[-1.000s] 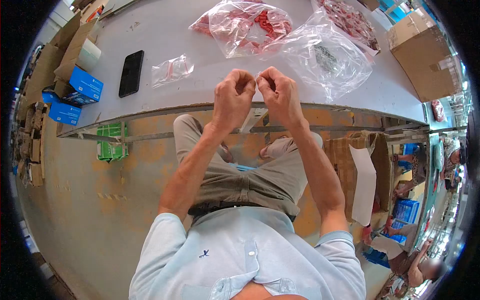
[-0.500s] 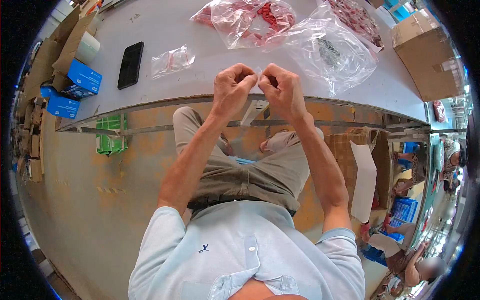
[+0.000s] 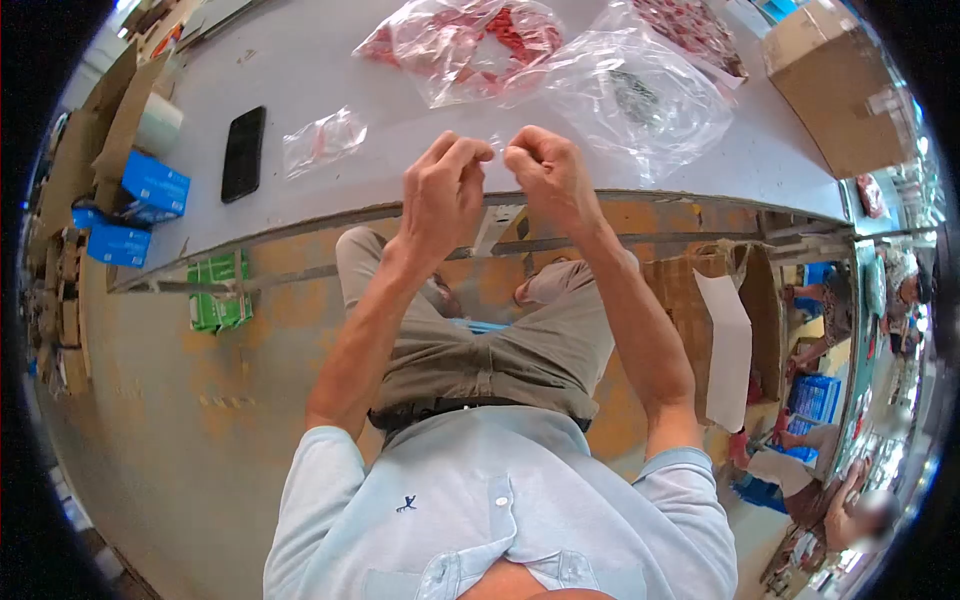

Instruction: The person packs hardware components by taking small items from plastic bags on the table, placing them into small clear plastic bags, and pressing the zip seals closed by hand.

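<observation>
Over the front edge of the table [image 3: 390, 178], my left hand [image 3: 440, 195] is closed, thumb and fingers pinched together. My right hand [image 3: 553, 172] is closed in a similar pinch just beside it, a small gap between the two. Something tiny and see-through seems to show in that gap, too small to make out. Beyond the hands lie a clear plastic bag with red pieces [image 3: 465, 50] and a clear plastic bag with a dark green patch [image 3: 635, 98]. Left of my left hand is a small clear zip bag with a reddish line [image 3: 325, 142].
A black phone [image 3: 243, 155] lies on the left of the table, near blue boxes [image 3: 155, 188]. A cardboard box [image 3: 840, 90] stands at the right end. Under the table are a green package [image 3: 220, 290] and an open carton [image 3: 690, 310]. Other people sit at far right.
My hands have drawn slightly apart, my left hand turning so its back shows more. The whole view has shifted a little, moving the table items leftward.
</observation>
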A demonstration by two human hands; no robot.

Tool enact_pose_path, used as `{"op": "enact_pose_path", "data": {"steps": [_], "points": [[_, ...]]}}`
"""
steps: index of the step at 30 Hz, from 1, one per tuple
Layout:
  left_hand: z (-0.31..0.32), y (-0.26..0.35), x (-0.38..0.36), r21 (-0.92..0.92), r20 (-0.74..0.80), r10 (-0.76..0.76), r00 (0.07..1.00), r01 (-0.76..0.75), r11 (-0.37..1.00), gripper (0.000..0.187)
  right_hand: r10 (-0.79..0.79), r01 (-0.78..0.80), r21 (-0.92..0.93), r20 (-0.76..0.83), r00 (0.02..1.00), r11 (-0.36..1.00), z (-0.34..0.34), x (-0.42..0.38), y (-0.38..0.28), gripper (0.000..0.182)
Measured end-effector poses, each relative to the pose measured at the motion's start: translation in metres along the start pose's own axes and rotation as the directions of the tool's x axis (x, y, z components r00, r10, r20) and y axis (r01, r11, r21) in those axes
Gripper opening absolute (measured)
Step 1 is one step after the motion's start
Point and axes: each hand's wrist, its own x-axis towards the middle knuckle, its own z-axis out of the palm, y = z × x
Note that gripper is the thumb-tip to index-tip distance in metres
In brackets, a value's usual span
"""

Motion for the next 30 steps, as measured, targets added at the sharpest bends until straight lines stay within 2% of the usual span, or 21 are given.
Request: {"op": "enact_pose_path", "data": {"steps": [1,3,5,8,9,10,12,14,15,16,17,18,19,20,22,23,25,26,28,29,30], "points": [[0.0,0.004,0.001,0.047,0.03,0.07,0.997,-0.072,0.996,0.016,0.001,-0.002,-0.015,-0.024,1.0,1.0,-0.001,0.0,0.0,0.023],[-0.002,0.017,0.005,0.055,0.056,0.113,0.992,-0.116,0.992,0.014,-0.075,0.073,-0.08,-0.019,0.997,0.994,-0.004,0.0,-0.001,0.024],[-0.002,0.019,0.005,0.066,0.073,0.156,0.985,-0.161,0.985,0.012,-0.058,0.056,-0.083,-0.028,0.998,0.995,-0.005,-0.002,-0.005,0.025],[0.005,0.015,0.004,0.115,0.112,0.103,0.988,-0.116,0.987,0.011,-0.016,0.015,-0.058,-0.012,1.0,0.998,-0.021,-0.008,-0.01,0.025],[0.003,0.016,0.004,0.06,0.113,0.06,0.992,-0.067,0.996,0.011,0.009,-0.009,-0.031,0.011,1.0,0.999,-0.023,-0.008,-0.011,0.025],[0.003,0.016,0.006,0.006,0.117,0.016,0.993,-0.017,1.0,0.01,-0.048,0.047,-0.1,-0.008,0.999,0.994,-0.036,-0.007,-0.012,0.022],[0.007,0.012,0.006,-0.045,0.083,-0.017,0.996,0.021,0.999,0.01,-0.024,0.017,-0.069,-0.095,0.995,0.997,-0.072,0.008,0.002,0.018],[0.014,0.006,0.006,-0.097,0.053,-0.055,0.997,0.06,0.993,0.01,-0.184,0.079,-0.408,-0.225,0.957,0.909,-0.114,0.034,0.022,0.017],[0.019,0.002,0.006,-0.124,0.04,-0.034,0.999,0.039,0.992,0.01,-0.168,0.041,-0.477,-0.225,0.96,0.878,-0.133,0.044,0.027,0.019],[0.024,-0.002,0.005,-0.149,0.026,-0.014,1.0,0.017,0.989,0.01,-0.178,0.022,-0.627,-0.187,0.966,0.779,-0.152,0.057,0.039,0.024],[0.028,-0.005,0.004,-0.152,0.022,-0.014,1.0,0.018,0.988,0.01,-0.18,0.024,-0.63,-0.184,0.966,0.776,-0.166,0.072,0.061,0.024],[0.032,-0.008,0.004,-0.152,0.039,-0.024,0.999,0.03,0.988,0.01,-0.207,0.035,-0.705,-0.161,0.965,0.708,-0.178,0.088,0.086,0.027],[0.035,-0.011,0.005,-0.151,0.056,-0.035,0.998,0.043,0.988,0.01,-0.232,0.045,-0.772,-0.134,0.963,0.634,-0.181,0.098,0.091,0.03],[0.036,-0.014,0.004,-0.151,0.055,-0.037,0.998,0.045,0.988,0.01,-0.231,0.046,-0.772,-0.132,0.964,0.633,-0.182,0.106,0.098,0.03],[0.038,-0.019,0.004,-0.115,0.061,0.002,0.998,0.005,0.993,0.009,-0.035,-0.025,-0.866,-0.049,0.998,0.5,-0.176,0.117,0.097,0.034],[0.037,-0.02,0.004,-0.115,0.064,0.0,0.998,0.007,0.993,0.009,-0.032,-0.027,-0.865,-0.05,0.998,0.501,-0.172,0.114,0.098,0.034],[0.036,-0.021,0.003,-0.134,0.065,-0.009,0.998,0.018,0.991,0.008,-0.164,0.209,-0.75,0.135,0.977,0.627,-0.164,0.105,0.102,0.032],[0.037,-0.02,0.004,-0.136,0.059,-0.016,0.998,0.024,0.99,0.008,-0.161,0.213,-0.752,0.143,0.976,0.624,-0.163,0.104,0.101,0.032],[0.036,-0.017,0.006,-0.151,0.079,-0.006,0.997,0.017,0.988,0.009,-0.076,0.267,-0.726,0.285,0.956,0.634,-0.161,0.098,0.094,0.029],[0.035,-0.017,0.006,-0.153,0.082,-0.005,0.997,0.018,0.988,0.009,-0.073,0.263,-0.726,0.282,0.957,0.635,-0.162,0.097,0.089,0.029],[0.034,-0.017,0.006,-0.168,0.086,-0.021,0.996,0.036,0.985,0.009,-0.124,0.22,-0.717,0.185,0.975,0.661,-0.164,0.098,0.085,0.027]]}}
